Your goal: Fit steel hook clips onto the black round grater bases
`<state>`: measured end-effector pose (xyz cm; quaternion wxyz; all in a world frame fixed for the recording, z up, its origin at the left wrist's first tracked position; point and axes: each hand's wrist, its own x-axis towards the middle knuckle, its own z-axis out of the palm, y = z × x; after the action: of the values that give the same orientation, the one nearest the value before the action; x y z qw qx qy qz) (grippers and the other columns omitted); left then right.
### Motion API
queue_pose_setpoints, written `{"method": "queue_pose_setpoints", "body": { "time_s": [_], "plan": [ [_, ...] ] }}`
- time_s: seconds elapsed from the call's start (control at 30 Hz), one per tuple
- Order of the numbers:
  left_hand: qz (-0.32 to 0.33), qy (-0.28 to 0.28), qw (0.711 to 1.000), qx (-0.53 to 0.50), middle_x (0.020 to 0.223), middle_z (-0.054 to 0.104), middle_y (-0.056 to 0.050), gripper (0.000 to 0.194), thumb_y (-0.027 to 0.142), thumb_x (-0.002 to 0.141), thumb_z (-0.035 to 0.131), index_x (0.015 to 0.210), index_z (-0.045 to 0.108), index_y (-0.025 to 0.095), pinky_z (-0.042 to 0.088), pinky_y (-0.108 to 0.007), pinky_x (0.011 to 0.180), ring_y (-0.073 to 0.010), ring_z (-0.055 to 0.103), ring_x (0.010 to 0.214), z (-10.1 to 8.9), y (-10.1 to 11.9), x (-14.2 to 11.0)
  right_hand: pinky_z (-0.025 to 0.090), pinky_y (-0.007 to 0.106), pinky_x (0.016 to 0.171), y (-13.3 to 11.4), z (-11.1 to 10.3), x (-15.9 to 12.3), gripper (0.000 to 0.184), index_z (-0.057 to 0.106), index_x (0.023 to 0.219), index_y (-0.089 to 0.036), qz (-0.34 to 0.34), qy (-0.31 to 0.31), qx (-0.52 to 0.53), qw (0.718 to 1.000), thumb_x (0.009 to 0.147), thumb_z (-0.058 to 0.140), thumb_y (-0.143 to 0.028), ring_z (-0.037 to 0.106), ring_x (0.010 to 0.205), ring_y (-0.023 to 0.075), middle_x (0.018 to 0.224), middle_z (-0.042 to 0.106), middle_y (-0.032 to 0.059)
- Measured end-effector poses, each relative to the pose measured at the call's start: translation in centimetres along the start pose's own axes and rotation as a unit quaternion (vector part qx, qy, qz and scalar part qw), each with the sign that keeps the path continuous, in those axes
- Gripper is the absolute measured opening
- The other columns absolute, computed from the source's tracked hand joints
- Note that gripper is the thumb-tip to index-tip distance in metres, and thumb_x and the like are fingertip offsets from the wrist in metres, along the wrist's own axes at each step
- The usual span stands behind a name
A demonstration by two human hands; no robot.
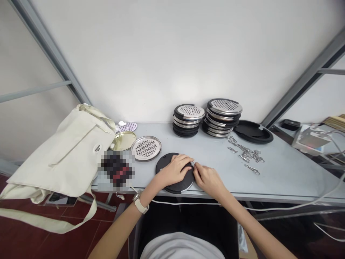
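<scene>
At the grey table's (215,156) near edge, a black disc (176,187) lies flat beneath my half-open left hand (177,169), while my right hand (210,178), at the disc's right rim, pinches what looks like a bit of metal (192,163).

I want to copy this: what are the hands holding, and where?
The left hand rests over the top of the round black disc. The right hand is at its right edge; anything pinched there is too small to tell.

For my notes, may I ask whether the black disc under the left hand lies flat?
Flat: the black disc shows its broad face beneath the left hand.
</scene>
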<state>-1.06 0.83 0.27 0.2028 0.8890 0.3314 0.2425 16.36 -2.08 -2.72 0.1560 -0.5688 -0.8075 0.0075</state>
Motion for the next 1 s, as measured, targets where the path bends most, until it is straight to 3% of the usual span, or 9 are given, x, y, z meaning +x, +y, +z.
{"method": "queue_pose_setpoints", "body": {
  "time_s": [1.0],
  "plan": [
    [0.012,-0.015,1.0,-0.011,0.116,0.057,-0.004,0.029,0.015,0.091,0.04,0.118,0.051,0.021,0.032,-0.034,0.101,-0.0163,0.048,0.112,-0.44,0.29,0.08,0.03,0.025,0.051,0.2,-0.53,-0.36,0.028,0.05,0.081,-0.018,-0.026,0.003,0.061,0.998,0.094,0.026,-0.027,0.054,0.05,0.0138,0.061,0.06,0.0021]
  ]
}}
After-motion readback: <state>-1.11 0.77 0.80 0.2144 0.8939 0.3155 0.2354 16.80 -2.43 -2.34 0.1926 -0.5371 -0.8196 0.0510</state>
